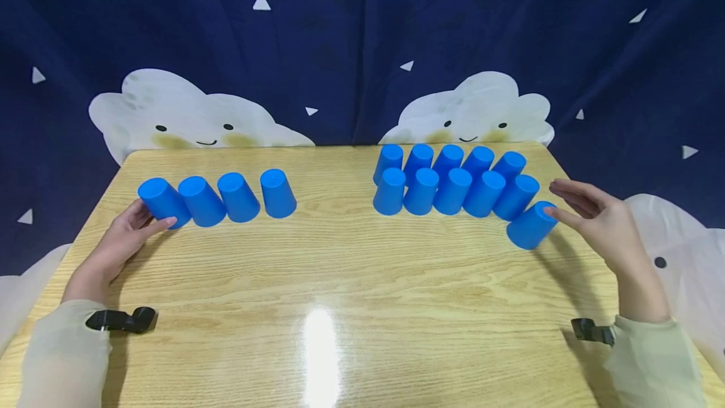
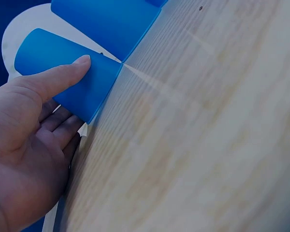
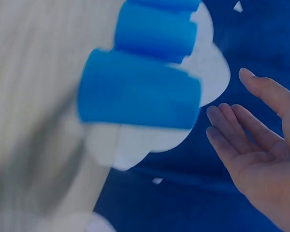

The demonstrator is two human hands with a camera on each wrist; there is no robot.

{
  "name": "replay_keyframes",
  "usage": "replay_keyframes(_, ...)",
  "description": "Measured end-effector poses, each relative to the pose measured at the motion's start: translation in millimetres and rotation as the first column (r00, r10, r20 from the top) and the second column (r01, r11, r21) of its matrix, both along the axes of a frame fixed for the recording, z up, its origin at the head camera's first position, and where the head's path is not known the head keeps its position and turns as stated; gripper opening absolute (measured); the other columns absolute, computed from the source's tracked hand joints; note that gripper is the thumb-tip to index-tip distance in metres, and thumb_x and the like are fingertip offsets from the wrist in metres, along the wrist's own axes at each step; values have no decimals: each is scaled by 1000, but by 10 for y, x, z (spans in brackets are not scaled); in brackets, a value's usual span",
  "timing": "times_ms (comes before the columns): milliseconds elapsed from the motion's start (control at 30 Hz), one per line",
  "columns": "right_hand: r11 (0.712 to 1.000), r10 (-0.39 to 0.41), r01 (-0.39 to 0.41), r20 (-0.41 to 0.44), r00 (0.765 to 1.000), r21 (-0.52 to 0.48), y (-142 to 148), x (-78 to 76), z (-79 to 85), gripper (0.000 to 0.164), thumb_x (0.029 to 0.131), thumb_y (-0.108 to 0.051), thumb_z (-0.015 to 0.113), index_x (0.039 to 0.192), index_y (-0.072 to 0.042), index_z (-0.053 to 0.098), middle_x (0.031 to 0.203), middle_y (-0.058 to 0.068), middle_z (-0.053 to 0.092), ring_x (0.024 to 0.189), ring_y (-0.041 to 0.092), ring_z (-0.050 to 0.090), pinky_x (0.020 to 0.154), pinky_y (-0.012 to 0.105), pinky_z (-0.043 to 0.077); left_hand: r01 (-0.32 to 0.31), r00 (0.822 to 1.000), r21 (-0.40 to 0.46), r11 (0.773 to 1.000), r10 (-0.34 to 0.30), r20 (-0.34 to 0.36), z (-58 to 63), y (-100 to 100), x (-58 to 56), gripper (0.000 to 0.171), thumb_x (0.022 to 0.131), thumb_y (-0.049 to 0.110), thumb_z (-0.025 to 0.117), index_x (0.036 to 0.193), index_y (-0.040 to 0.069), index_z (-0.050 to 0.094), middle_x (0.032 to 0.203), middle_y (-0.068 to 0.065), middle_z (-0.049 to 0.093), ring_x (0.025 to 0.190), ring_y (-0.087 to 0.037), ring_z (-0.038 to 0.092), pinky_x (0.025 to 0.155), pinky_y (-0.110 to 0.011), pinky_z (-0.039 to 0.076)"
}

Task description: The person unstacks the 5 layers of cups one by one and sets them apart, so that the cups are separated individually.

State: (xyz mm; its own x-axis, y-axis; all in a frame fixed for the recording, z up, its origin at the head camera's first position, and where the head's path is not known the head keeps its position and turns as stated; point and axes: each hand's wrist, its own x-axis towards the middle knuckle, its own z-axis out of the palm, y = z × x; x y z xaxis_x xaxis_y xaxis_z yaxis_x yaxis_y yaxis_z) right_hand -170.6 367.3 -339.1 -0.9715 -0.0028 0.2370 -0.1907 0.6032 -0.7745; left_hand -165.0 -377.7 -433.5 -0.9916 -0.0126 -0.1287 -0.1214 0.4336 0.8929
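Observation:
At the left end of a row of upside-down blue cups, my left hand [image 1: 121, 241] holds the outermost blue cup [image 1: 163, 203]. In the left wrist view its thumb [image 2: 70, 75] lies across the near side of that cup [image 2: 72, 92], while the other fingers are partly hidden behind it. My right hand [image 1: 612, 232] is raised beside the frontmost blue cup [image 1: 531, 226] of the right-hand group. The right wrist view shows this hand [image 3: 261, 150] apart from the cup [image 3: 140, 92], fingers spread and nothing in them.
Several more blue cups [image 1: 238, 197] continue the left row. On the right, others stand in two rows, a front row [image 1: 451, 192] and a back row [image 1: 419, 159]. The wooden table [image 1: 362, 257] ends at a dark blue curtain [image 1: 351, 30] with clouds.

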Motion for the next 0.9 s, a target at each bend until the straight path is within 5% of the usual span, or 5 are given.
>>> replay_keyframes(400,969,228,-235,-86,970,-80,-753,-205,180,51,86,6,71,135,4,55,129,9,63,115,3,59,95,15,46,6,1000,-4,1000,-6,2,6,-4,-14,83,101,34,55,158,17,-4,160,-26,0,145,-46,1,112,-65,5)
replay_keyframes(633,905,388,-398,-89,917,-153,-1301,-376,216,50,88,3,71,135,3,55,131,20,60,121,15,59,101,23,45,6,1000,-1,1000,-6,3,7,-6,-20,83,101,33,55,158,17,-4,160,-26,0,145,-45,1,113,-64,5)
replay_keyframes(900,795,558,-558,-71,827,-239,-2078,-617,188,49,88,1,71,134,3,55,134,19,57,126,29,54,107,34,43,4,1000,-1,1000,-4,19,21,-8,0,84,102,35,54,158,16,-6,160,-25,-2,145,-44,-1,113,-64,4)
